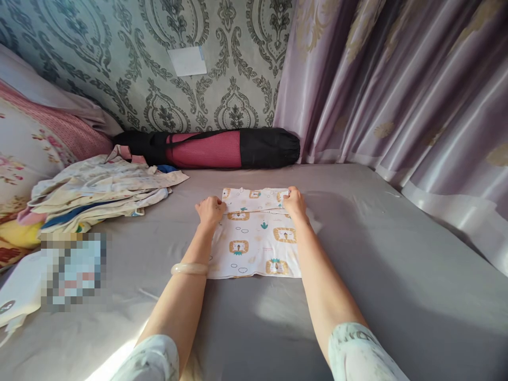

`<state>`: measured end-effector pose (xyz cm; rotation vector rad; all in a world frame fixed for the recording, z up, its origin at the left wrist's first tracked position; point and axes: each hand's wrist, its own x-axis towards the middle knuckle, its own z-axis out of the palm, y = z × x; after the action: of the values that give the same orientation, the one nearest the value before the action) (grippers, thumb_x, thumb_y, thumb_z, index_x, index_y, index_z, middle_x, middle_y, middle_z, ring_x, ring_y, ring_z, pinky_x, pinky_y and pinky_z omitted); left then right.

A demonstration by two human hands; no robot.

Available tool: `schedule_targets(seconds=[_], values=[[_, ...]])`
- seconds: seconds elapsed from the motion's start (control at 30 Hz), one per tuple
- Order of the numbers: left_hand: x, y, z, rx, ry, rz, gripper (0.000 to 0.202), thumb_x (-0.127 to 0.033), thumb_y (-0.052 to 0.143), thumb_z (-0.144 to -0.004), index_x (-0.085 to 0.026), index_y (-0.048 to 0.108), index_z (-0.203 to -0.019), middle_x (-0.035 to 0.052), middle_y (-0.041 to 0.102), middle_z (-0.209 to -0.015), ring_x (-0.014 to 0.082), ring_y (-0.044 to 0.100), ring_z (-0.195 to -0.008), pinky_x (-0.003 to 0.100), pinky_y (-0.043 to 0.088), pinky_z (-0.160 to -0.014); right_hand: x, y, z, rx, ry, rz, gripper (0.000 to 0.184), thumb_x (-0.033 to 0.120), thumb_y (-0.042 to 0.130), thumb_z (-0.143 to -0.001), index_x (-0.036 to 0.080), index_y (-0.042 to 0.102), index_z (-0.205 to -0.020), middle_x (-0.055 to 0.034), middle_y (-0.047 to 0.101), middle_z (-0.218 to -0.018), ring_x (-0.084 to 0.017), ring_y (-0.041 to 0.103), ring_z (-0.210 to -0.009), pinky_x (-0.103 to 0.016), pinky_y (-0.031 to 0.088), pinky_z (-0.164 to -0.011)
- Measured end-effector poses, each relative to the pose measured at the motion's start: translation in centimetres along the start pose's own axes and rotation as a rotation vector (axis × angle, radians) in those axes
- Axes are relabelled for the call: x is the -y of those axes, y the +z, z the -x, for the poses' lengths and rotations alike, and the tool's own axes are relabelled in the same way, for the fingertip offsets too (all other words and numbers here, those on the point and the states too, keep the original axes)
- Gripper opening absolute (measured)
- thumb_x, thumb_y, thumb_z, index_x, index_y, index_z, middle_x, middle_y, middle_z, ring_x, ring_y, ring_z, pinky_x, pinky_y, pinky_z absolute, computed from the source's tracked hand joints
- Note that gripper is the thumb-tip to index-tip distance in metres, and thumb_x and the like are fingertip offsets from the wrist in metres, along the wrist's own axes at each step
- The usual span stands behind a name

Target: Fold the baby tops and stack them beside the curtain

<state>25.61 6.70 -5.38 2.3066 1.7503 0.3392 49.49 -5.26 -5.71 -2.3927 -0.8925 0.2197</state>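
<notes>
Your left hand [210, 210]: fingers curled down and closed on the left edge of the lion-print cloth [254, 241], at the line where its far strip lies folded over.
Your right hand [294, 202]: fingers pinched together on the cloth's far right corner, level with your left hand across the fold.
Lion-print cloth: a small white piece with orange lion faces, spread flat on the grey bed sheet [377, 275] straight ahead of you, between your two forearms. Its near edge lies square to you, and its far strip is doubled over along the line your hands hold.
Bangle [189, 269]: a pale ring on your left wrist, just beside the cloth's near left corner.
Sleeves: light printed cuffs show on both of your arms at the bottom of the view.
Pile of clothes [99, 190]: loosely stacked pale garments on the sheet to your left, well apart from the cloth.
Pillow [24, 153]: floral, propped behind that pile at the left edge.
Rolled mat in a black bag [210, 148]: lies along the patterned wall [130, 63] beyond the cloth, red showing in its middle.
Curtain [397, 84]: mauve satin folds hang down to the bed on your right.
</notes>
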Motion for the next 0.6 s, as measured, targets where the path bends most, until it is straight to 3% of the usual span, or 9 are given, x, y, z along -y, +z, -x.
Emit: schedule_targets(seconds=[0.37, 0.5, 0.6], values=[[0.2, 0.0, -0.1, 0.006, -0.163, 0.083, 0.029, -0.030, 0.049, -0.083, -0.019, 0.070, -0.098, 0.0158, 0.072, -0.111, 0.0341, 0.062, -0.111, 0.045, 0.040, -0.093, 0.6, 1.0, 0.2, 0.002, -0.094, -0.060, 0.043, 0.016, 0.048, -0.091, 0.019, 0.052, -0.134, -0.0096, 0.069, -0.120, -0.022, 0.061, -0.116, -0.032, 0.045, -0.096], [0.2, -0.5, 0.1, -0.093, -0.140, 0.041, 0.034, -0.026, 0.043, -0.087, -0.018, 0.066, -0.111, 0.0165, 0.069, -0.117, 0.0335, 0.057, -0.117, 0.045, 0.040, -0.094, 0.5, 1.0, 0.2, 0.004, -0.077, -0.060, 0.043, 0.018, 0.048, -0.092, 0.017, 0.052, -0.134, -0.0109, 0.069, -0.119, -0.023, 0.061, -0.116, -0.033, 0.046, -0.095], [-0.6, -0.8, -0.1, -0.144, -0.035, 0.007, 0.037, -0.022, 0.037, -0.091, -0.019, 0.065, -0.115, 0.0145, 0.067, -0.121, 0.0318, 0.055, -0.120, 0.046, 0.040, -0.096, 0.7, 0.9, 0.2, 0.013, -0.068, -0.053, 0.044, 0.021, 0.049, -0.092, 0.016, 0.051, -0.135, -0.0120, 0.069, -0.118, -0.024, 0.061, -0.115, -0.033, 0.046, -0.095]])
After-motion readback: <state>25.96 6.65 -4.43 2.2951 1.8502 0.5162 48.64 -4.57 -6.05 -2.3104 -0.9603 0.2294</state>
